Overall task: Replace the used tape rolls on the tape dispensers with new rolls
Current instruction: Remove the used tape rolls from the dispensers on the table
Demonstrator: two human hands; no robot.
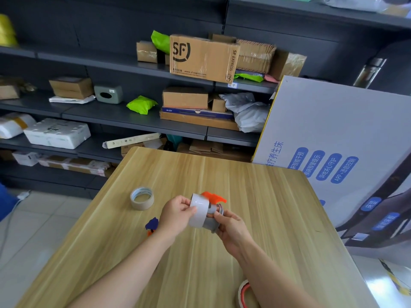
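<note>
Sliding a tape roll (199, 209) onto the orange-handled dispenser (214, 197), apparently, above the table (266, 196). Here the left hand (175, 213) pinches the roll and the right hand (232, 226) grips the dispenser. The next move calls for pushing it squarely home.

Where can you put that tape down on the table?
Bare wood lies on the table beyond the orange dispenser, and right of the right hand. It is crowded by the left hand: tan roll, blue dispenser.

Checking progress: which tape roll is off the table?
The clear roll in the left hand, against the orange dispenser; the tan roll lies flat on the table.
</note>
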